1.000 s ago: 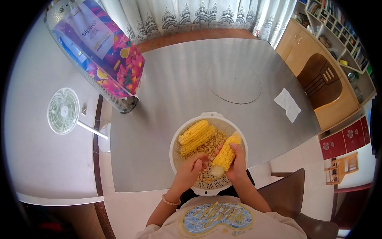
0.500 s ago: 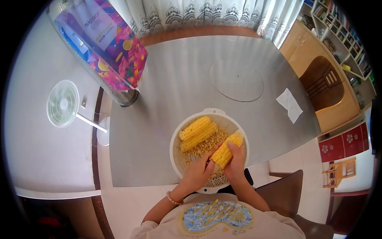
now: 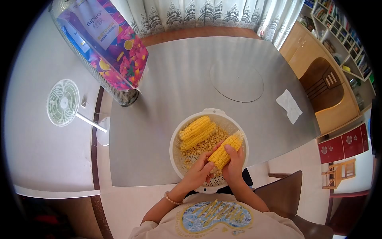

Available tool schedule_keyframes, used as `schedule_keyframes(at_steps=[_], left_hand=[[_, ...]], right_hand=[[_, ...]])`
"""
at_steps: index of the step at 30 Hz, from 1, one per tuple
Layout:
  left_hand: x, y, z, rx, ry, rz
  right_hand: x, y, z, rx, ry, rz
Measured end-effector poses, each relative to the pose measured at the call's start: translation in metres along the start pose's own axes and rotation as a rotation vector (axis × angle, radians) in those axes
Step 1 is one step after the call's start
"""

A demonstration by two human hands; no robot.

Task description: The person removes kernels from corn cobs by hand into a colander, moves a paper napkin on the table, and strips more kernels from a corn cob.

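A yellow ear of corn [image 3: 225, 150] is held at a slant over a white colander [image 3: 175, 159]. My right hand [image 3: 234, 163] wraps its right side, with the thumb lying on the kernels. At the lower end, my left hand [image 3: 200, 171] has its fingers closed against the cob; the fingers on the underside are hidden. Loose corn kernels [image 3: 196, 153] cover part of the colander's bottom. Two more ears of corn [image 3: 197, 133] lie side by side at the colander's left inside wall.
The colander is at the near edge of a grey table [image 3: 171, 87]. A white tissue [image 3: 289, 106] lies on the right. At the back left, a colourful bag [image 3: 107, 44] rests by a mesh cylinder [image 3: 126, 97]. A brown chair [image 3: 280, 195] stands close on my right.
The held ear has shifted slightly down and left. My right thumb has slid lower along it, and my left hand has moved a little at the cob's lower end.
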State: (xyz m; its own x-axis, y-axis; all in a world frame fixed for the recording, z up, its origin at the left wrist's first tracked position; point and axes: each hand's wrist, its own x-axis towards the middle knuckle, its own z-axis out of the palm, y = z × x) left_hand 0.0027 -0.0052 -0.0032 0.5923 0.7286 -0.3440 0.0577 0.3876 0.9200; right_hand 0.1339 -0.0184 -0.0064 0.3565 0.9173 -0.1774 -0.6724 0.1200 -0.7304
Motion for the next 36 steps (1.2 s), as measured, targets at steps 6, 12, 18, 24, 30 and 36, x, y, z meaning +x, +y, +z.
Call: schedule_keyframes(at_steps=[6, 12, 18, 24, 30, 36], left_hand=[[0.001, -0.001, 0.001, -0.073, 0.045, -0.001], [-0.001, 0.009, 0.005, -0.136, 0.095, -0.053], [0.002, -0.002, -0.007, 0.130, -0.023, 0.046], [-0.002, 0.017, -0.020, 1.047, -0.058, 0.183], [0.008, -0.010, -0.020, 0.554, 0.250, 0.534], [-0.003, 0.014, -0.012, 0.712, 0.024, 0.254]], right_hand=[[0.000, 0.003, -0.001, 0.001, -0.002, -0.009], [0.001, -0.005, 0.001, 0.020, -0.007, -0.021], [0.005, -0.003, -0.005, 0.092, 0.039, 0.130], [0.004, 0.002, -0.008, 0.037, 0.069, 0.184], [0.005, 0.003, -0.008, 0.023, 0.067, 0.165], [0.004, 0.007, -0.008, 0.015, 0.048, 0.089]])
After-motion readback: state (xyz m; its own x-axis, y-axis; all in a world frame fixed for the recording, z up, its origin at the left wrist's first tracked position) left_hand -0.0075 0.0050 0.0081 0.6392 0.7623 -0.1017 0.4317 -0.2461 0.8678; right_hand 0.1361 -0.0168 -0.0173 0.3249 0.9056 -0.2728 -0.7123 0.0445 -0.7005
